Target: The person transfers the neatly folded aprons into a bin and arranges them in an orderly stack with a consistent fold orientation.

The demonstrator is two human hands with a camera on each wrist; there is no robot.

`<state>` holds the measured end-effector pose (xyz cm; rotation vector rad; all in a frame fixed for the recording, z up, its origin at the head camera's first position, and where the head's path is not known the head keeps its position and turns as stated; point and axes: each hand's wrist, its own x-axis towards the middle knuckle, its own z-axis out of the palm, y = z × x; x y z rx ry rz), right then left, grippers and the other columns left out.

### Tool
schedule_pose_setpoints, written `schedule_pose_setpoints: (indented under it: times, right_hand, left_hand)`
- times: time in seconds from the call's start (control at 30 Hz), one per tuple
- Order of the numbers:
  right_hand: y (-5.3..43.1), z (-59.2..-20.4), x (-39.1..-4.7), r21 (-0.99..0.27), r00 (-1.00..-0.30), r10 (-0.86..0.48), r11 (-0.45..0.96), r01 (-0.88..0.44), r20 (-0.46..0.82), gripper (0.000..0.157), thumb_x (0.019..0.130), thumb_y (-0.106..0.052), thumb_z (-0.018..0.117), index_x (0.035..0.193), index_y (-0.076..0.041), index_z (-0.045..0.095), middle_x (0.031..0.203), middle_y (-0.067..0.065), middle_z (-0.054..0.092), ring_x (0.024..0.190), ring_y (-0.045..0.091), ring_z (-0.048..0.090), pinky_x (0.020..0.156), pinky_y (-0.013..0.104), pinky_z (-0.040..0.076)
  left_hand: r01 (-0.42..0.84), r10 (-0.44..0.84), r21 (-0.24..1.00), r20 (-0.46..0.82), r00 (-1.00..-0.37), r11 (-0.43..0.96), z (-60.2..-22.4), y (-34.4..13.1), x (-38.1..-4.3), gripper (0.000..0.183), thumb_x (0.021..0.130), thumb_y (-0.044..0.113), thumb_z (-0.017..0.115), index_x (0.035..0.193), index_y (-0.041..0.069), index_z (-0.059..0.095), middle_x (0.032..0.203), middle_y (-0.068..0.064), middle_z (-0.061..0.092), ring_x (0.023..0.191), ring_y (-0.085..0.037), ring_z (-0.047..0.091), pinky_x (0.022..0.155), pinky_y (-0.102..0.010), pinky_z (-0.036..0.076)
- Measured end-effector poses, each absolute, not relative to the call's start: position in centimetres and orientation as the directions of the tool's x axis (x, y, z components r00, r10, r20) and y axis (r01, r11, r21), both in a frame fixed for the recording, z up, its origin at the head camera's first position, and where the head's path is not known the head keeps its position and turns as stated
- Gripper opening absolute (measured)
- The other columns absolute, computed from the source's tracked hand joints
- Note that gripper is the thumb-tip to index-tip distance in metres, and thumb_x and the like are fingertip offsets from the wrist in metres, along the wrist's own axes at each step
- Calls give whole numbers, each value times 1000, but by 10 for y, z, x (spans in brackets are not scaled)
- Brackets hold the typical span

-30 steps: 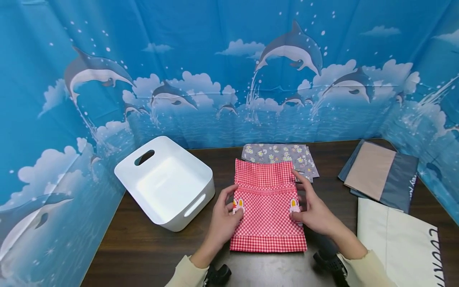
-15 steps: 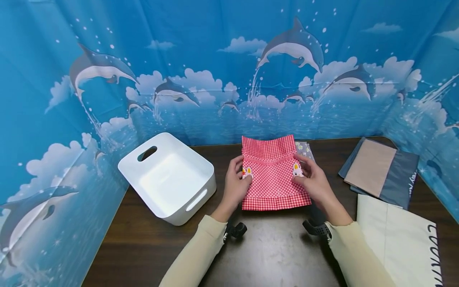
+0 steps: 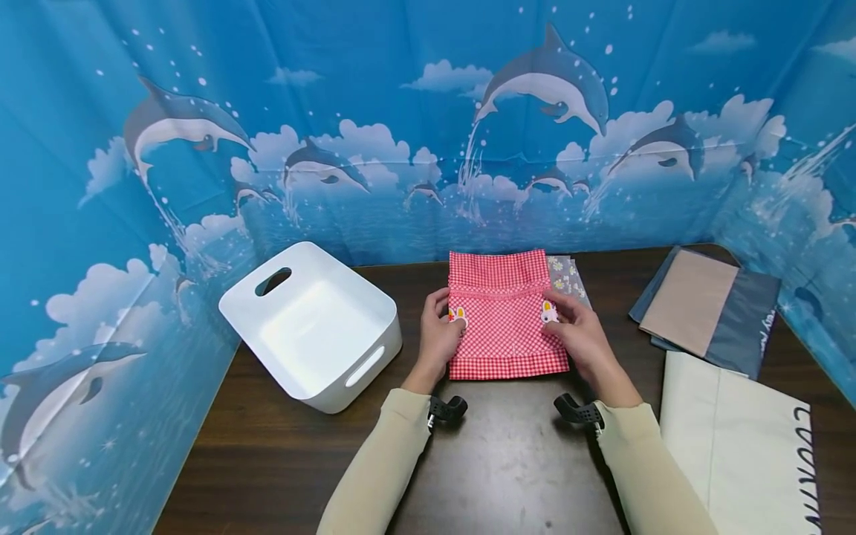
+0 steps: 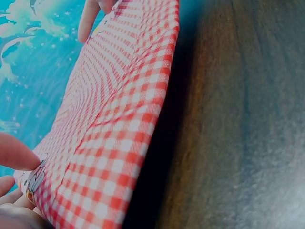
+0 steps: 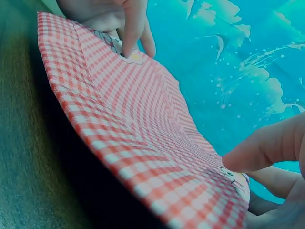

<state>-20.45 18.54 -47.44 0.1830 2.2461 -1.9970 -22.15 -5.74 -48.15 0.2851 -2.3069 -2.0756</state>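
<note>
A folded red-and-white gingham cloth [image 3: 507, 334] with a rabbit patch near each side edge spans the space between both hands in the head view. My left hand [image 3: 438, 342] pinches its left edge, thumb on top by the rabbit patch and fingers beneath. On the opposite edge my right hand [image 3: 583, 338] pinches in the same way, its thumb [image 5: 262, 149] pressing beside the other patch. In the left wrist view, the cloth's near hem [image 4: 138, 143] shows a dark gap or shadow under it. A grey daisy-print cloth [image 3: 568, 279] peeks out behind, mostly hidden by the gingham.
To the left, a white plastic bin [image 3: 331, 401] with handle slots stands on the dark wooden table [image 3: 267, 461]. At right lie a folded beige-and-grey cloth [image 3: 692, 301] and a cream cloth [image 3: 729, 438] with black lettering. A blue dolphin-print curtain [image 3: 374, 208] encloses the back and sides.
Both hands have carried the gingham cloth away from the body, towards the back of the table, so that it covers most of the daisy-print cloth. Their grip stays the same.
</note>
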Motion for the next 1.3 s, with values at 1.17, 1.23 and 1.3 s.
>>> schedule_pose_setpoints:
  times: [1.17, 1.23, 1.3]
  right_hand:
    - [189, -458, -195, -955, -972, -126, 248, 163, -199, 77, 95, -2, 68, 167, -9, 39, 176, 23, 26, 147, 43, 45, 106, 39, 50]
    - [189, -458, -195, -953, -971, -132, 256, 163, -201, 78, 95, -2, 68, 167, -10, 39, 177, 22, 25, 146, 43, 45, 105, 39, 51]
    - [189, -458, -194, -951, -970, -135, 261, 164, -204, 79, 95, -3, 69, 167, -10, 39, 177, 22, 24, 149, 46, 42, 111, 48, 51]
  left_hand:
    - [-81, -63, 997, -82, -995, -15, -481, -73, -204, 56, 101, -3, 67, 152, 18, 56, 153, -14, 59, 120, -29, 72, 91, -31, 63]
    - [-86, -62, 996, -87, -994, -12, -483, -73, -203, 57, 101, -3, 67, 153, 18, 55, 155, -14, 57, 122, -31, 71, 92, -32, 62]
    - [-98, -63, 995, -98, -993, -10, -485, -73, -202, 58, 101, -3, 67, 153, 18, 55, 156, -14, 56, 125, -31, 70, 94, -33, 62]
